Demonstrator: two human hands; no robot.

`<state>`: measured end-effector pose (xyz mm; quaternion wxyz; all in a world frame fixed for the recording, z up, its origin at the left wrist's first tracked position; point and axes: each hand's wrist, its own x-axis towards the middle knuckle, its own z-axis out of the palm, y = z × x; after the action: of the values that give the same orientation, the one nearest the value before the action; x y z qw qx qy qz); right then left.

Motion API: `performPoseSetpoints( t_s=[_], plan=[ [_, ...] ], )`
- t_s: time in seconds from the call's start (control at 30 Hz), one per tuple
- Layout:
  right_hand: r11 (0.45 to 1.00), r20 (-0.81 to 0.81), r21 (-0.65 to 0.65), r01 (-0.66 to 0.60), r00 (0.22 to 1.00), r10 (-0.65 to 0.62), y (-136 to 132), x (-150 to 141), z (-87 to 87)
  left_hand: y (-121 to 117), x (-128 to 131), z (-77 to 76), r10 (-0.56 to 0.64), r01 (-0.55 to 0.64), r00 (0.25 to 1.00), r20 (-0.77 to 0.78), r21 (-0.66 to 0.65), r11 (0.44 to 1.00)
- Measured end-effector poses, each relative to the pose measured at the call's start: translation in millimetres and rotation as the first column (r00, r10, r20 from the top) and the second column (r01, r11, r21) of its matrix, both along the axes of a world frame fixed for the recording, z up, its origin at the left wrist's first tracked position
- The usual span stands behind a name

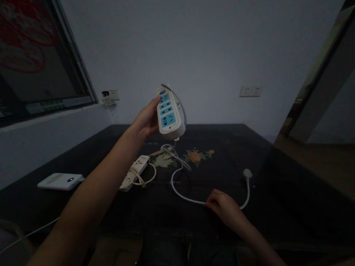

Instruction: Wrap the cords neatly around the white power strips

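My left hand [149,118] is closed around a white power strip [168,113] with blue socket panels, held up tilted above the dark table. A grey-white cord [183,195] loops behind the strip, hangs from its lower end and runs along the tabletop. Lower right, my right hand [222,206] pinches that cord between thumb and fingers. Past this hand the cord curves up to its white plug [247,173], near the table's right side. Beside my left forearm lies a second white power strip [138,168] with its cord bundled on it, partly hidden by the arm.
The black table [229,149] has a painted flower pattern [195,155]. At its left lies a white flat device [61,182] with a thin cable [27,236]. Wall sockets [250,91] are at the right, others [110,96] by the window [26,59].
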<state>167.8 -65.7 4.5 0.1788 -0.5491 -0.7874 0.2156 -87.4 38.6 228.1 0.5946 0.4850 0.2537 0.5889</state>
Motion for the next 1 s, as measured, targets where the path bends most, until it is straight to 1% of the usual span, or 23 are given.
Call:
performPoseSetpoints(
  t_s=[0.1, 0.17, 0.23, 0.27, 0.33, 0.4, 0.47, 0.53, 0.6, 0.63, 0.7, 0.73, 0.83, 0.9, 0.93, 1.0],
  plan=[
    [0.999, 0.081, 0.003, -0.038, 0.996, 0.038, -1, -7, 8.7, -3, 7, 11.4, -0.020, 0.020, 1.000, -0.005, 0.025, 1.000],
    [0.998, 0.061, 0.026, -0.051, 0.997, 0.049, 1, -10, 13.7, -5, 11, 19.4, -0.018, 0.017, 1.000, 0.011, 0.043, 0.999],
    [0.996, -0.035, 0.080, -0.023, 0.999, 0.025, 6, -11, 17.6, -6, 14, 27.9, -0.023, 0.020, 0.999, 0.040, 0.064, 0.998],
    [0.994, -0.102, 0.111, 0.011, 0.995, 0.001, 10, -12, 19.1, -7, 14, 32.3, -0.029, 0.025, 0.998, 0.053, 0.074, 0.997],
    [0.982, -0.237, 0.160, 0.097, 0.970, -0.057, 21, -15, 21.5, -9, 16, 40.9, -0.040, 0.034, 0.997, 0.066, 0.092, 0.995],
    [0.969, -0.343, 0.180, 0.167, 0.934, -0.098, 39, -17, 24.0, -11, 17, 48.7, -0.041, 0.035, 0.997, 0.063, 0.104, 0.994],
    [0.971, -0.417, 0.165, 0.172, 0.904, -0.089, 60, -17, 27.2, -14, 18, 54.4, -0.039, 0.033, 0.998, 0.051, 0.116, 0.993],
    [0.986, -0.496, 0.105, 0.128, 0.866, -0.060, 81, -13, 31.9, -18, 16, 57.3, -0.029, 0.024, 0.999, 0.037, 0.127, 0.992],
    [0.989, -0.582, 0.085, 0.121, 0.811, -0.049, 98, -3, 39.0, -20, 11, 57.5, -0.011, 0.007, 1.000, 0.027, 0.147, 0.989],
    [0.987, -0.625, 0.099, 0.130, 0.780, -0.041, 103, 3, 43.6, -20, 7, 56.8, 0.001, -0.005, 1.000, 0.026, 0.157, 0.988],
    [0.973, -0.673, 0.159, 0.167, 0.740, -0.017, 108, 19, 55.0, -21, -3, 54.3, 0.033, -0.039, 0.999, 0.033, 0.170, 0.985],
    [0.962, -0.675, 0.196, 0.187, 0.738, -0.006, 108, 27, 61.6, -20, -9, 52.7, 0.056, -0.061, 0.998, 0.038, 0.164, 0.985],
    [0.917, -0.622, 0.315, 0.244, 0.783, 0.005, 104, 50, 82.5, -16, -25, 45.4, 0.150, -0.156, 0.987, 0.063, 0.107, 0.982],
    [0.883, -0.563, 0.392, 0.259, 0.826, 0.008, 102, 62, 95.0, -12, -34, 38.2, 0.182, -0.187, 0.980, 0.074, 0.059, 0.981],
    [0.874, -0.536, 0.413, 0.256, 0.844, 0.006, 101, 66, 100.7, -9, -38, 33.9, 0.187, -0.190, 0.979, 0.077, 0.043, 0.981],
    [0.887, -0.485, 0.403, 0.225, 0.874, -0.001, 100, 71, 111.0, -5, -43, 24.8, 0.193, -0.195, 0.978, 0.080, 0.015, 0.981]
  ],
)
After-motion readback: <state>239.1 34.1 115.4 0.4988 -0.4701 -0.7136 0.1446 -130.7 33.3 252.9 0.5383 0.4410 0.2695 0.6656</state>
